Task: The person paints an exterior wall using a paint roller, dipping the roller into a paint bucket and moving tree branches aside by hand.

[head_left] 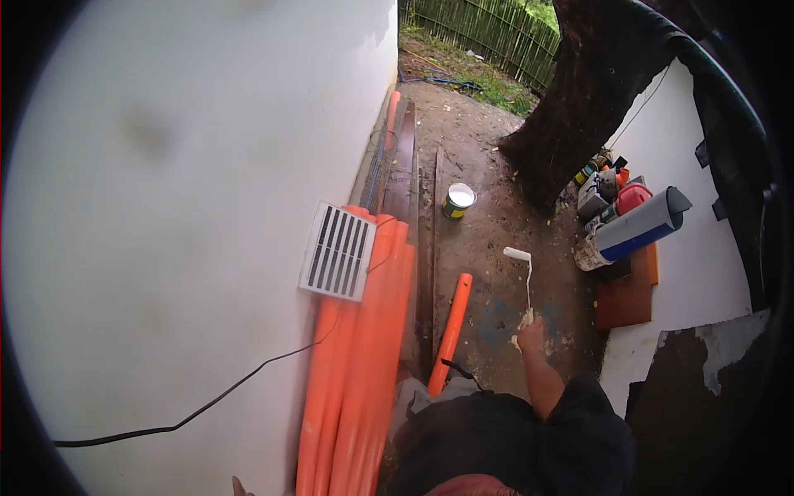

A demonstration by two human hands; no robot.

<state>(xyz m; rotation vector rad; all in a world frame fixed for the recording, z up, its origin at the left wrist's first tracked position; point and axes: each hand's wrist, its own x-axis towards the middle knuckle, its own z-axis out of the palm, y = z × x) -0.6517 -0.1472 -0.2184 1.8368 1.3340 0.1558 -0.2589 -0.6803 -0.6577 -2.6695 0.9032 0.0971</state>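
My right hand (530, 333) is closed round the handle of a paint roller (518, 255), whose white sleeve points away from me above the ground. Further forward and to the left of the roller, an open paint can (459, 201) with white paint in it stands on the ground. Only a small part of my left hand (240, 487) shows at the bottom edge, near the white wall, with a finger sticking up; the rest is out of frame, and whether it holds anything is hidden.
Several orange pipes (356, 355) lean along the white wall (190, 207), with a white vent grille (337, 252) on them. One orange pipe (452, 331) lies apart. A tree trunk (571, 99), buckets and a rolled sheet (638, 233) are at the right. A black cable (219, 395) crosses the wall.
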